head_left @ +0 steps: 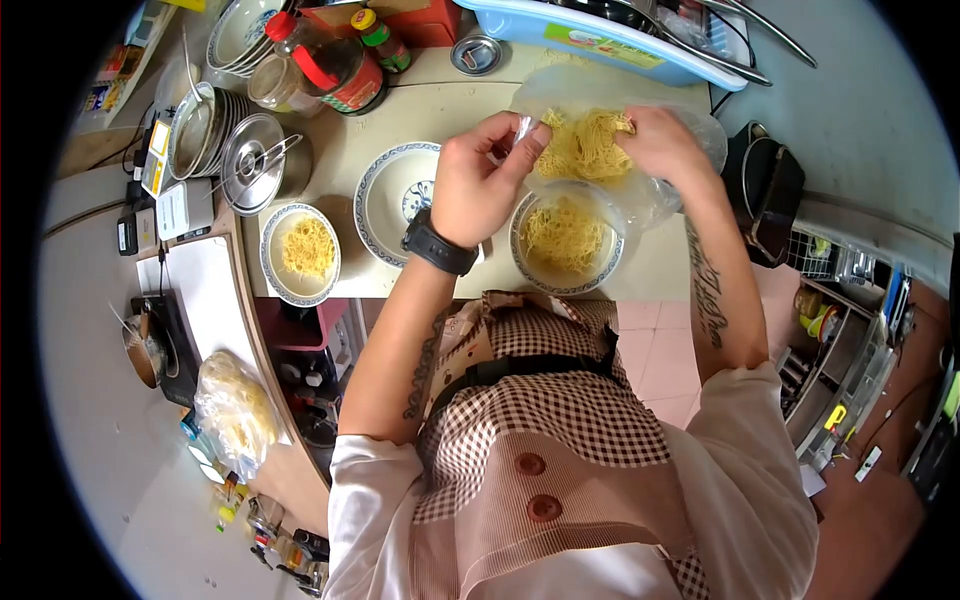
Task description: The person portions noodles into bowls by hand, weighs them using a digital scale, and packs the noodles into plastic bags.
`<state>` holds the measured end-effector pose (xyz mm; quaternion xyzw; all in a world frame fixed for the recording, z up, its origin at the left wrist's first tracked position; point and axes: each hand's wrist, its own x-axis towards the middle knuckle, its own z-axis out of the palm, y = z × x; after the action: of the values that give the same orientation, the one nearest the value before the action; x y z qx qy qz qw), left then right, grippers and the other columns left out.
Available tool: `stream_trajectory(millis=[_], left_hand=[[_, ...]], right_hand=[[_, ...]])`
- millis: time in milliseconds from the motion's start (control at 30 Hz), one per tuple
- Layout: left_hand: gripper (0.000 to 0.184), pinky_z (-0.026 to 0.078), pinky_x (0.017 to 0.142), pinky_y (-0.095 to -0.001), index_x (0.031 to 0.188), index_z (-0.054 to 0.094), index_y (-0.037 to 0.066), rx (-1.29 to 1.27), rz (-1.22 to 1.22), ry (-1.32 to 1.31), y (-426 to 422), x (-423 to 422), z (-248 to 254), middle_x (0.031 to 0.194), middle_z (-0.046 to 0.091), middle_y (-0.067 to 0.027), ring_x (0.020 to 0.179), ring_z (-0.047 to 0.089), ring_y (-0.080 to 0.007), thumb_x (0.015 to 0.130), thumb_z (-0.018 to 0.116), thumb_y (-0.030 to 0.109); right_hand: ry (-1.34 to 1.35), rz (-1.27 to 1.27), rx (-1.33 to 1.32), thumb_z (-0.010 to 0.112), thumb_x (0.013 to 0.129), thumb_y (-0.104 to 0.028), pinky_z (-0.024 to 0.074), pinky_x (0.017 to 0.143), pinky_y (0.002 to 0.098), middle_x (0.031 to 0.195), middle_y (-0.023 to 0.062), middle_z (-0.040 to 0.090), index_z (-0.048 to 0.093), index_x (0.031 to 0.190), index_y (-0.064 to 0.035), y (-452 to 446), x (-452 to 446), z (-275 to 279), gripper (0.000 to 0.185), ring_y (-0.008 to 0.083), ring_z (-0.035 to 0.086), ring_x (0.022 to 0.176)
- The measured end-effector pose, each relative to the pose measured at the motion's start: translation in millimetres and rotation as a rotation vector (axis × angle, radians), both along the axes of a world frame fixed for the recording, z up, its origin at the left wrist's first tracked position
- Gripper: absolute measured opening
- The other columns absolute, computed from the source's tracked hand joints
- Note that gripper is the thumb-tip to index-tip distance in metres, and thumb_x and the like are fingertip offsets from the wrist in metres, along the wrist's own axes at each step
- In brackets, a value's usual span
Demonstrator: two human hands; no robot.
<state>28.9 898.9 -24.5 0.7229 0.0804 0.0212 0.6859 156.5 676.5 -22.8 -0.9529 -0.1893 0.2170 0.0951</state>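
My left hand [483, 180], with a watch on the wrist, is closed in a pinch on the edge of a clear plastic bag [700, 135]. Yellow noodles [585, 143] lie in the opened bag. At their right side my right hand [665, 145] has its fingers closed on the noodles. Just below, a patterned bowl [520, 262] holds more noodles [564, 235], and part of the bag hangs over its rim. A larger bowl [375, 215] stands behind my left wrist. Further left, a smaller bowl [273, 270] has noodles [307, 248] in it.
A lidded metal pot [252, 165], stacked bowls [193, 130] and a red-capped bottle [335, 70] stand at the left back. A small metal dish [476, 55] and a blue bin [600, 35] are at the back. A black container [765, 190] is on the right.
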Motion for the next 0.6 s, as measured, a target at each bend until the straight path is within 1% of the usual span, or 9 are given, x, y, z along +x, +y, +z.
stream_trajectory(millis=[100, 200, 267, 333, 433, 467, 500, 533, 600], left_hand=[[0.019, 0.044, 0.064, -0.0228, 0.1, 0.071, 0.0, 0.055, 0.027, 0.026, 7.8, 3.5, 8.5, 0.077, 0.063, 0.0011, 0.069, 0.054, -0.0057, 0.096, 0.071, 0.019], [0.019, 0.043, 0.063, -0.0239, 0.099, 0.07, 0.0, 0.475, 0.157, -0.073, 13.9, 5.7, 20.5, 0.074, 0.062, -0.0011, 0.067, 0.053, -0.0075, 0.093, 0.074, 0.018], [0.025, 0.041, 0.058, -0.027, 0.106, 0.067, 0.002, 0.477, 0.295, -0.247, 11.8, 7.4, 21.2, 0.075, 0.06, -0.0038, 0.064, 0.05, -0.0118, 0.087, 0.077, 0.014], [0.029, 0.049, 0.059, -0.0354, 0.107, 0.066, 0.003, 0.669, 0.324, -0.445, 4.2, 3.2, 32.5, 0.085, 0.067, -0.0101, 0.067, 0.058, -0.0228, 0.082, 0.078, 0.013], [0.02, 0.051, 0.063, -0.0364, 0.102, 0.066, 0.003, 0.36, -0.029, -0.524, -36.6, -5.3, 49.0, 0.086, 0.068, -0.0093, 0.065, 0.063, -0.0246, 0.084, 0.073, 0.007], [0.024, 0.052, 0.062, -0.0294, 0.112, 0.065, 0.003, 0.263, -0.158, -0.459, -52.4, -5.8, 49.0, 0.085, 0.067, -0.0094, 0.07, 0.065, -0.0176, 0.088, 0.068, -0.001], [0.026, 0.052, 0.066, -0.0291, 0.114, 0.063, 0.003, 0.164, -0.235, -0.244, -70.2, -10.2, 50.1, 0.087, 0.067, -0.0085, 0.074, 0.065, -0.0174, 0.089, 0.066, -0.003], [0.027, 0.052, 0.07, -0.0288, 0.116, 0.061, 0.003, 0.079, -0.289, -0.066, -81.2, -1.8, 47.0, 0.089, 0.066, -0.0077, 0.077, 0.064, -0.0172, 0.089, 0.063, -0.004], [0.029, 0.051, 0.077, -0.0291, 0.116, 0.059, 0.003, -0.099, -0.136, -0.052, -90.9, 21.6, -0.7, 0.092, 0.065, -0.0066, 0.083, 0.063, -0.0164, 0.089, 0.061, -0.005]], right_hand=[[0.015, -0.113, 0.186, 0.066, 0.091, -0.026, 0.0511, 0.082, 0.0438, 0.102, 0.0229, 0.071, 0.066, 0.119, -0.0022, -3.5, 0.2, -37.5, 0.037, 0.0368, 0.068, 0.095], [0.082, -0.217, 0.291, 0.065, 0.092, -0.025, 0.0513, 0.081, 0.0406, 0.104, 0.0215, 0.071, 0.066, 0.12, -0.0025, -5.8, -4.5, -46.3, 0.036, 0.0329, 0.069, 0.094], [0.014, -0.203, 0.341, 0.065, 0.092, -0.025, 0.0515, 0.079, 0.0391, 0.102, 0.0202, 0.072, 0.067, 0.118, -0.0022, -3.4, 11.1, -49.9, 0.035, 0.0313, 0.069, 0.09], [-0.068, -0.173, 0.409, 0.065, 0.093, -0.025, 0.0517, 0.076, 0.0382, 0.097, 0.0187, 0.072, 0.067, 0.116, -0.0017, -7.9, -1.0, -54.5, 0.033, 0.0305, 0.068, 0.082], [-0.041, -0.237, 0.428, 0.065, 0.091, -0.029, 0.0522, 0.084, 0.0437, 0.1, 0.023, 0.07, 0.067, 0.114, -0.0044, -6.7, 2.5, -47.7, 0.034, 0.0427, 0.066, 0.096], [-0.023, -0.237, 0.45, 0.065, 0.091, -0.028, 0.0525, 0.083, 0.0435, 0.1, 0.0227, 0.07, 0.067, 0.113, -0.0044, -8.9, -5.8, -44.1, 0.033, 0.0426, 0.066, 0.097], [-0.003, -0.239, 0.473, 0.065, 0.091, -0.028, 0.0527, 0.082, 0.0432, 0.1, 0.0224, 0.07, 0.067, 0.112, -0.0043, -9.6, -13.1, -37.5, 0.032, 0.0425, 0.066, 0.097], [-0.017, -0.213, 0.509, 0.065, 0.09, -0.028, 0.0529, 0.081, 0.043, 0.101, 0.0222, 0.07, 0.067, 0.111, -0.0043, -4.0, -0.4, -31.5, 0.032, 0.0424, 0.066, 0.097], [-0.114, -0.139, 0.489, 0.064, 0.091, -0.026, 0.053, 0.082, 0.0446, 0.102, 0.0225, 0.07, 0.068, 0.111, -0.0045, 0.3, 13.3, -29.6, 0.03, 0.0426, 0.066, 0.097]])
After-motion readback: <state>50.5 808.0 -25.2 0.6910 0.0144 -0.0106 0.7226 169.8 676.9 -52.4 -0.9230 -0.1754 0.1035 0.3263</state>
